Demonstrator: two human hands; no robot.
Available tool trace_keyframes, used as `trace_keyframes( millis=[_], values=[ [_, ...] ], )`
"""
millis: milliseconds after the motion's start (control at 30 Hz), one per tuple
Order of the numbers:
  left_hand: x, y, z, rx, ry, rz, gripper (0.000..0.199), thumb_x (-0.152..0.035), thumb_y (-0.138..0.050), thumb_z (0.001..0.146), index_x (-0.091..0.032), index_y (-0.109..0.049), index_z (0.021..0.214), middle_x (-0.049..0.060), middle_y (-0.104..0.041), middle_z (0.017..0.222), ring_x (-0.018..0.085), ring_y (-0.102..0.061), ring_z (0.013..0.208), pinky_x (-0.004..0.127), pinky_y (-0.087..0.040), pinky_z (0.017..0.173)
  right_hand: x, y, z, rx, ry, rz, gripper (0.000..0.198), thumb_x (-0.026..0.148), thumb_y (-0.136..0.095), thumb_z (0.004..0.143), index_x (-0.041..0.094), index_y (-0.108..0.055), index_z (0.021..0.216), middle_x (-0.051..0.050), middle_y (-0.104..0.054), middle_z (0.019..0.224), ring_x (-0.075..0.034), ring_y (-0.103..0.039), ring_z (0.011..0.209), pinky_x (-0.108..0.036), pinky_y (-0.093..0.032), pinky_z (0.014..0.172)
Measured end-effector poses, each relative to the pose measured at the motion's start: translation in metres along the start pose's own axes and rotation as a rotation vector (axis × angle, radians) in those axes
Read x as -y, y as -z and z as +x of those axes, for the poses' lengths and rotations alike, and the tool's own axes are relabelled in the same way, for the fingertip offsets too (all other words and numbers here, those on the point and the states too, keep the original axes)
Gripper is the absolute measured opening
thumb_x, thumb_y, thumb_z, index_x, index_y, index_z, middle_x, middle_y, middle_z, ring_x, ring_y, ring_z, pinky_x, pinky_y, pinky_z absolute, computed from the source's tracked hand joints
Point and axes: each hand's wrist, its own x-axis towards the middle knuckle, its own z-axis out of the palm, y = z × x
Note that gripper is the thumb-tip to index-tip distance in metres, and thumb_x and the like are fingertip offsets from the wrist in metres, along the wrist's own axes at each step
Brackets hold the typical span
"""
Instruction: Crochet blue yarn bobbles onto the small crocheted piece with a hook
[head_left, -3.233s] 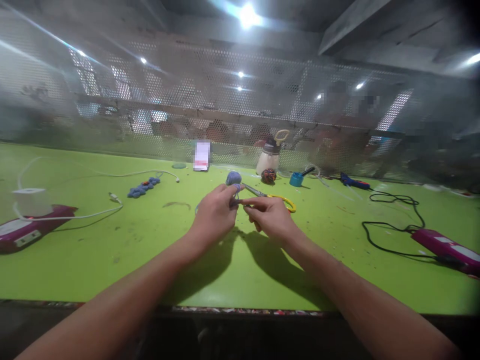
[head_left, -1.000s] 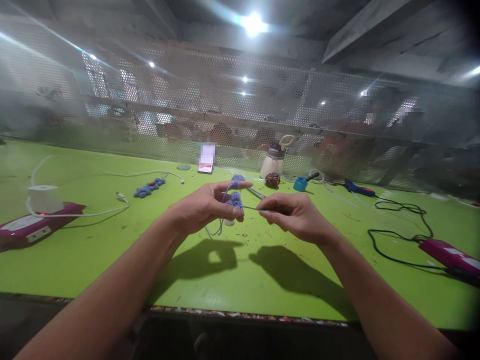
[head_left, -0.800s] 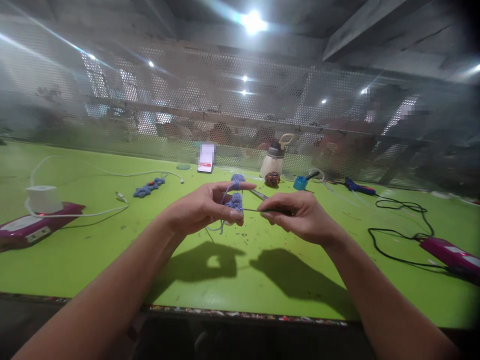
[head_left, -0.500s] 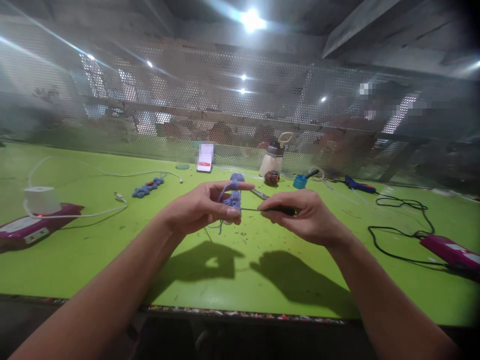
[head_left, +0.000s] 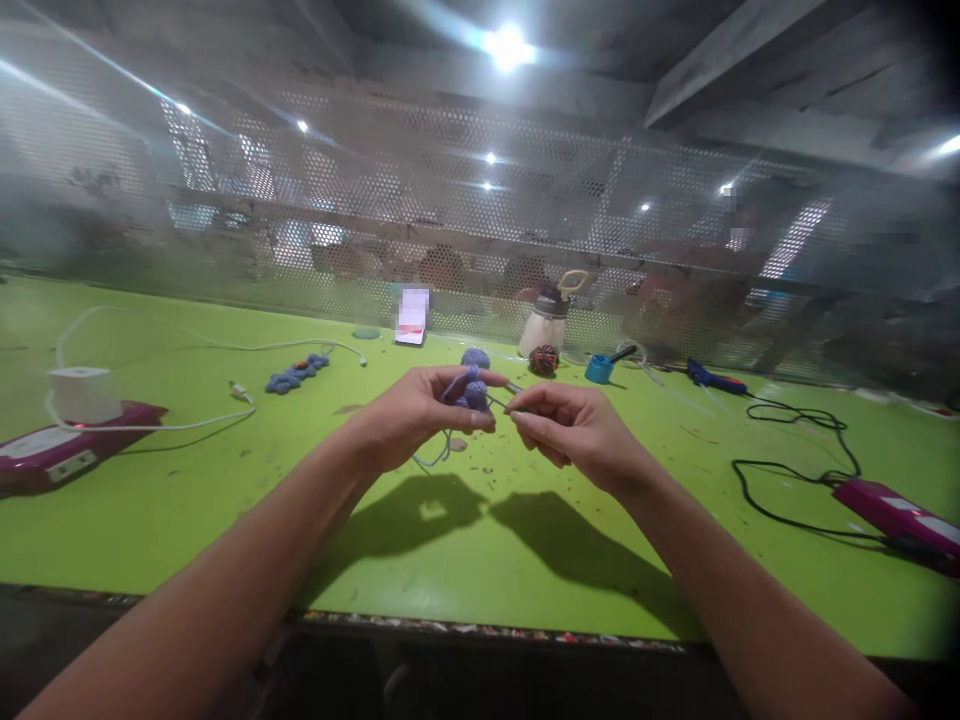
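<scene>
where yarn [head_left: 474, 394] bunches, left hand [head_left: 409, 415] pinches

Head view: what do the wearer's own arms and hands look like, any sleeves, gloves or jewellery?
The left grip and right grip are bare hands without gloves; no rings can be made out. The left forearm and right forearm are uncovered, with no sleeve, watch, bracelet or cable visible. The upper arms are out of frame.

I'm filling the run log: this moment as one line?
left hand: holds purple yarn piece | right hand: holds thin tool | beyond hands: purple yarn ball
</scene>
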Motion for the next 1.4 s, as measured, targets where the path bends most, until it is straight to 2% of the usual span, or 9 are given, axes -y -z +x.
trace_keyframes(
  millis=[100,233,333,533,733,867,1033,1233,1400],
  values=[
    [0.001,0.0,0.0,0.008,0.01,-0.06,0.045,-0.013,-0.082,0.065,-0.016,-0.073,0.108,0.003,-0.072,0.082,0.015,-0.065,0.077,0.029,-0.046,0.074,0.0,-0.001,-0.001,0.01,0.01,-0.019,0.018,0.026,-0.065,0.086,0.016,-0.068,0.101,0.005,-0.056,0.055,-0.004,-0.038,0.037,-0.019,-0.027,0.035],
    [0.002,0.0,0.002,0.006,0.013,-0.175,0.031,-0.014,-0.078,0.071,-0.011,-0.074,0.101,0.008,-0.073,0.086,0.019,-0.068,0.081,0.035,-0.05,0.08,0.001,-0.001,-0.001,0.01,0.032,-0.019,0.034,0.022,-0.063,0.086,0.019,-0.067,0.12,0.006,-0.054,0.057,-0.003,-0.035,0.037,-0.019,-0.024,0.036],
    [0.004,0.0,0.004,-0.024,0.029,-0.207,0.031,-0.01,-0.077,0.07,-0.011,-0.073,0.1,0.007,-0.074,0.083,0.019,-0.069,0.077,0.037,-0.051,0.079,-0.001,-0.001,-0.001,-0.024,0.018,-0.008,0.031,0.022,-0.064,0.085,0.017,-0.071,0.115,0.006,-0.051,0.053,-0.003,-0.032,0.037,-0.02,-0.022,0.036],
    [-0.001,-0.005,0.001,-0.063,0.015,-0.129,0.051,-0.005,-0.077,0.066,-0.012,-0.067,0.116,0.003,-0.074,0.081,0.013,-0.067,0.075,0.031,-0.046,0.084,-0.006,-0.003,0.001,-0.009,-0.039,0.151,0.031,0.024,-0.068,0.082,0.018,-0.073,0.112,0.007,-0.048,0.05,-0.003,-0.032,0.037,-0.02,-0.019,0.037],
    [-0.004,-0.007,-0.002,-0.017,-0.085,0.013,0.079,-0.007,-0.074,0.069,-0.019,-0.047,0.142,-0.001,-0.065,0.075,0.015,-0.062,0.075,0.029,-0.045,0.072,-0.005,-0.008,-0.001,0.007,-0.114,0.256,0.032,0.026,-0.07,0.08,0.02,-0.074,0.11,0.008,-0.045,0.048,-0.004,-0.032,0.038,-0.02,-0.019,0.037],
    [-0.002,-0.008,0.0,-0.047,-0.159,0.145,0.077,-0.01,-0.072,0.07,-0.018,-0.046,0.142,-0.002,-0.06,0.074,0.013,-0.057,0.071,0.028,-0.045,0.068,-0.007,-0.009,0.0,-0.015,-0.153,0.326,0.032,0.026,-0.072,0.077,0.021,-0.075,0.109,0.007,-0.047,0.05,-0.004,-0.032,0.038,-0.02,-0.019,0.037],
    [-0.002,-0.01,0.001,-0.118,-0.129,0.191,0.067,-0.014,-0.072,0.071,-0.007,-0.053,0.135,0.002,-0.062,0.079,0.014,-0.057,0.075,0.03,-0.046,0.073,-0.008,-0.01,0.001,-0.05,-0.175,0.323,0.032,0.026,-0.073,0.075,0.021,-0.075,0.106,0.007,-0.05,0.052,-0.004,-0.034,0.038,-0.02,-0.019,0.037],
    [-0.002,-0.011,0.0,-0.204,-0.115,0.186,0.059,-0.018,-0.074,0.071,-0.009,-0.059,0.128,0.003,-0.067,0.08,0.014,-0.06,0.074,0.03,-0.047,0.072,-0.005,-0.014,0.0,-0.113,-0.127,0.221,0.033,0.026,-0.071,0.075,0.017,-0.076,0.106,0.008,-0.046,0.046,-0.004,-0.032,0.037,-0.021,-0.021,0.037],
    [0.001,-0.012,0.001,-0.183,-0.141,0.246,0.06,-0.015,-0.072,0.072,-0.013,-0.059,0.131,0.002,-0.066,0.079,0.013,-0.06,0.073,0.029,-0.049,0.07,-0.007,-0.017,0.0,-0.135,-0.132,0.215,0.032,0.027,-0.072,0.075,0.017,-0.076,0.104,0.007,-0.047,0.047,-0.004,-0.034,0.037,-0.021,-0.022,0.037]
  ],
)
